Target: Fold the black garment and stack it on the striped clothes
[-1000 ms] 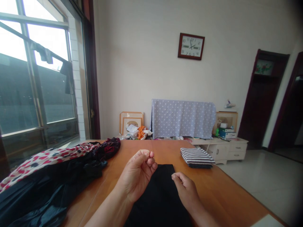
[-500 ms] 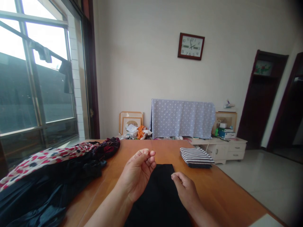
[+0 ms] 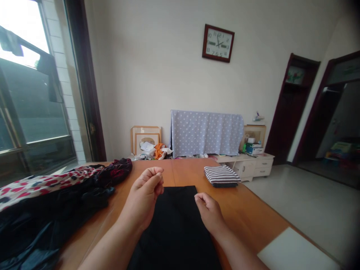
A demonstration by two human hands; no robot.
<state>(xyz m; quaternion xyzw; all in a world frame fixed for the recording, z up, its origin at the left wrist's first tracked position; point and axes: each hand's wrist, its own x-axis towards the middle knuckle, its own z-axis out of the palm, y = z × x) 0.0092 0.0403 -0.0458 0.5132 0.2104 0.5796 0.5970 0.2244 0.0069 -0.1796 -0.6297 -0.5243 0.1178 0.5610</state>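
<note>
A flat black cloth (image 3: 176, 228) lies on the wooden table (image 3: 253, 213) straight in front of me. My left hand (image 3: 143, 200) hovers over its left edge with the fingers curled and the thumb pinched against them; nothing shows in the pinch. My right hand (image 3: 209, 213) rests over the cloth's right side, fingers loosely curled inward, nothing visible in it. A folded black-and-white striped garment (image 3: 222, 175) sits on the table beyond my right hand.
A heap of dark and red-spotted clothes (image 3: 47, 195) covers the table's left side. Behind stand a low white cabinet (image 3: 253, 167) with a dotted blue cloth (image 3: 206, 133), picture frames (image 3: 144, 137), a wall clock (image 3: 218, 42), a window at left and doorways at right.
The view has swung right and slightly up. My left hand's fingers have closed more tightly into a pinch; both hands stay over the black cloth.
</note>
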